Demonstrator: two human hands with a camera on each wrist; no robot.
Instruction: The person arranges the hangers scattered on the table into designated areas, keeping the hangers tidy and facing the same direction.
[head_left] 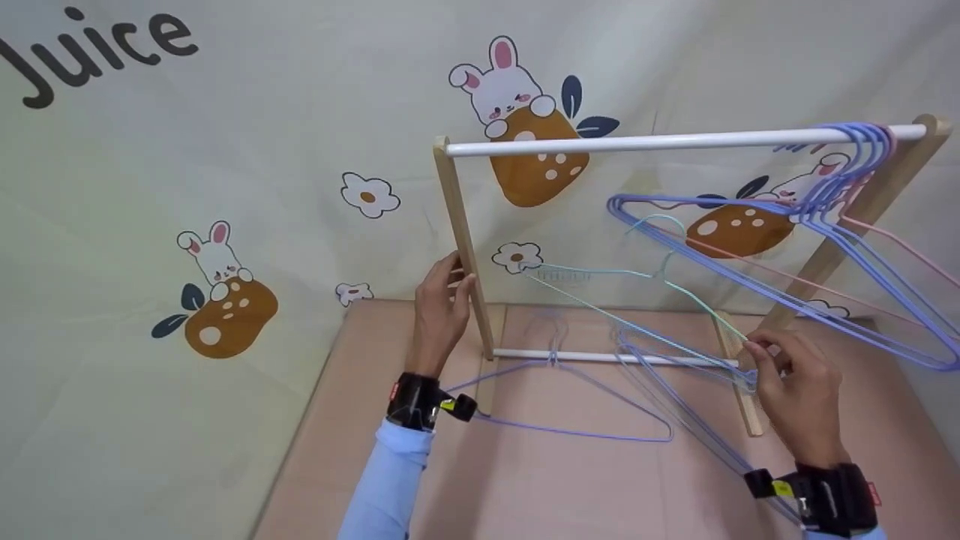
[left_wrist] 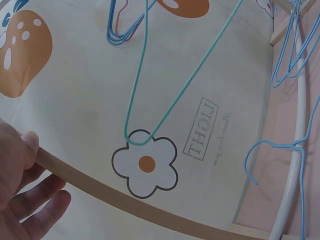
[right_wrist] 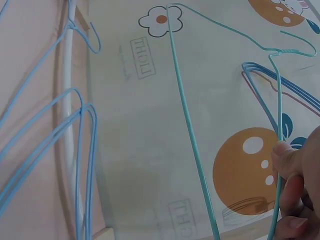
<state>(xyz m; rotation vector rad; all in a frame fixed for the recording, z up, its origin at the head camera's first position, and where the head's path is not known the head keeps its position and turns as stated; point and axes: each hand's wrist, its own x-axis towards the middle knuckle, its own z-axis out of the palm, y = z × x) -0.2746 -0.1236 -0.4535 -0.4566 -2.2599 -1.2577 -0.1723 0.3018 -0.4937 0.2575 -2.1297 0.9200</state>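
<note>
My left hand (head_left: pixel 439 304) holds the left wooden post (head_left: pixel 456 202) of a small clothes rack, its thumb on one side and its fingers on the other. In the left wrist view, that post (left_wrist: pixel 125 200) runs out from between thumb and fingers. My right hand (head_left: pixel 806 382) pinches a mint-green wire hanger (head_left: pixel 663 276) near one shoulder end. In the right wrist view, thumb and fingertips press on the hanger's thin wire (right_wrist: pixel 187 110). Its hook points up, below the rack's white top rod (head_left: pixel 637 142), and its far end reaches toward the left post.
Several blue hangers (head_left: pixel 862 150) and a pink hanger (head_left: pixel 892 241) hang bunched at the top rod's right end. A blue hanger (head_left: pixel 574 433) lies by the lower white rod (head_left: pixel 525 354), with more blue hangers (head_left: pixel 694 416) right of it. Behind is a printed cloth (head_left: pixel 300 187).
</note>
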